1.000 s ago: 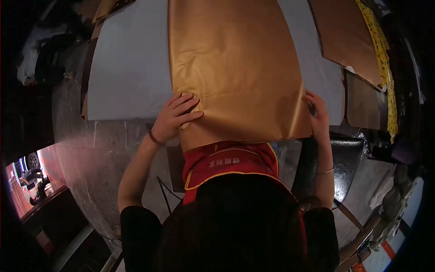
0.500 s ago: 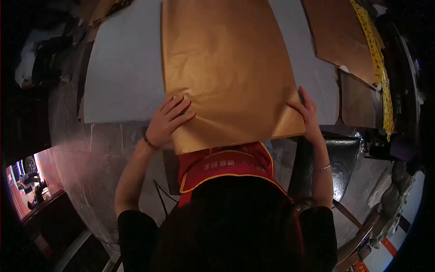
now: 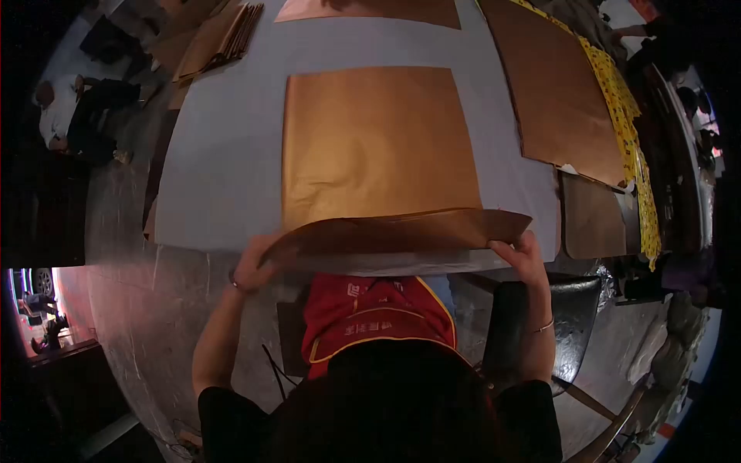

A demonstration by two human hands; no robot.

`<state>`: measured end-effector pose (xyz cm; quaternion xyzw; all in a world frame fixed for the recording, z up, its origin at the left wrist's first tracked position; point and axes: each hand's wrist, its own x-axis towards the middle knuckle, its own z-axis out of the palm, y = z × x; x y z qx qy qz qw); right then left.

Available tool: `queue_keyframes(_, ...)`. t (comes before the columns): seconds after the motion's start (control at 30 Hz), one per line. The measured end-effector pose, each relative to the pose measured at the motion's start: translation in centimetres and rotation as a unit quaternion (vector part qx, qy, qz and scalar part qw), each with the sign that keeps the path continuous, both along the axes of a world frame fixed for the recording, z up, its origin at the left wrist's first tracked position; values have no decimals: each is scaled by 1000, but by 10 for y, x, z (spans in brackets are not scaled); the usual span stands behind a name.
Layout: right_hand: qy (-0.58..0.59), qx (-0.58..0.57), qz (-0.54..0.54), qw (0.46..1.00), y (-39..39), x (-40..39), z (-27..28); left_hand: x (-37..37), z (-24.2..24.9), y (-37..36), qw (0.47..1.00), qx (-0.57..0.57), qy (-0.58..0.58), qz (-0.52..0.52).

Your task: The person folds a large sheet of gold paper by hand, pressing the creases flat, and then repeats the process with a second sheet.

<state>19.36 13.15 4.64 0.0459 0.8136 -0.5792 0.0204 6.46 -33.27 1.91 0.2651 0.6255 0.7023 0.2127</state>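
A sheet of golden-brown paper (image 3: 378, 139) lies on the grey-white table covering (image 3: 224, 147) in front of me. Its near edge is raised off the surface and curls up, showing a darker underside. My left hand (image 3: 256, 264) grips the left end of that raised edge, its fingers slightly blurred and partly behind the paper. At the opposite end, my right hand (image 3: 526, 258) pinches the right corner between thumb and fingers. A red apron (image 3: 378, 312) with yellow trim sits just below the table edge.
Another brown sheet (image 3: 378, 11) lies at the far side. Folded brown paper (image 3: 220, 38) is stacked at far left. Brown board (image 3: 559, 100) and a yellow patterned strip (image 3: 637, 154) line the right. A black chair (image 3: 575, 309) stands near my right arm. A person (image 3: 69, 116) is at left.
The paper's near edge, lower and closer to my apron before, is now raised and curled upward, with the sheet farther out on the table. Both hands have moved down toward me; my view takes in more table.
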Motion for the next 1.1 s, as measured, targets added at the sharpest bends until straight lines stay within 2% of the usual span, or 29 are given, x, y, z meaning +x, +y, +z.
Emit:
queue_keyframes(0.03, -37, -65, -19, 997, 3, -1, -2, -15, 27, -4, 934, -327, -137, -41)
queue_keyframes(0.07, -32, -65, -19, 997, 3, -3, 2, -14, 30, 1, 935, -327, -133, -40)
queue_keyframes(0.13, -47, -213, -32, 975, -1, -10, 13, -9, 34, 13, 989, -95, -103, 44)
queue_keyframes(0.27, -40, -258, -34, 965, 1, -29, 12, -32, 31, 13, 989, -102, -105, 4)
queue_keyframes(0.33, -63, -325, -28, 943, 6, -40, 2, -38, 37, 21, 959, -118, -257, 20)
queue_keyframes(0.37, -63, -326, -26, 943, 6, -46, -1, -42, 38, 26, 959, -119, -257, 23)
queue_keyframes(0.43, -26, -458, -62, 886, 2, -59, -5, -55, 40, 36, 941, -46, -335, 20)
queue_keyframes(0.5, -32, -489, -74, 869, 6, -69, -14, -69, 35, 39, 932, -61, -358, 26)
queue_keyframes(0.57, -29, -680, 35, 732, 10, -78, -28, -82, 30, 42, 919, -76, -386, 32)
queue_keyframes(0.6, -35, -682, 30, 730, 10, -76, -37, -88, 29, 43, 910, -95, -402, 33)
queue_keyframes(0.67, -35, -590, 2, 807, 6, -68, -51, -93, 31, 49, 897, -116, -426, 36)
queue_keyframes(0.7, -42, -592, -1, 805, 5, -66, -54, -93, 34, 54, 892, -102, -437, 50)
queue_keyframes(0.77, -153, -438, -11, 886, -3, -64, -49, -95, 33, 60, 885, -91, -452, 67)
queue_keyframes(0.8, -196, -428, -55, 880, -6, -62, -47, -97, 32, 63, 883, -89, -455, 77)
queue_keyframes(0.93, -230, -461, -125, 848, -15, -66, -50, -116, 9, 50, 895, -110, -426, 69)
queue_keyframes(0.97, -249, -422, -156, 858, -16, -67, -47, -121, 11, 45, 903, -112, -414, 33)
queue_keyframes(1.03, -268, -382, -184, 865, -18, -70, -41, -112, 16, 42, 896, -64, -418, 132)
queue_keyframes(1.07, -264, -368, -190, 871, -20, -71, -38, -113, 7, 29, 940, -40, -327, 84)
queue_keyframes(1.1, -261, -354, -194, 877, -22, -72, -38, -110, 7, 24, 940, -42, -326, 86)
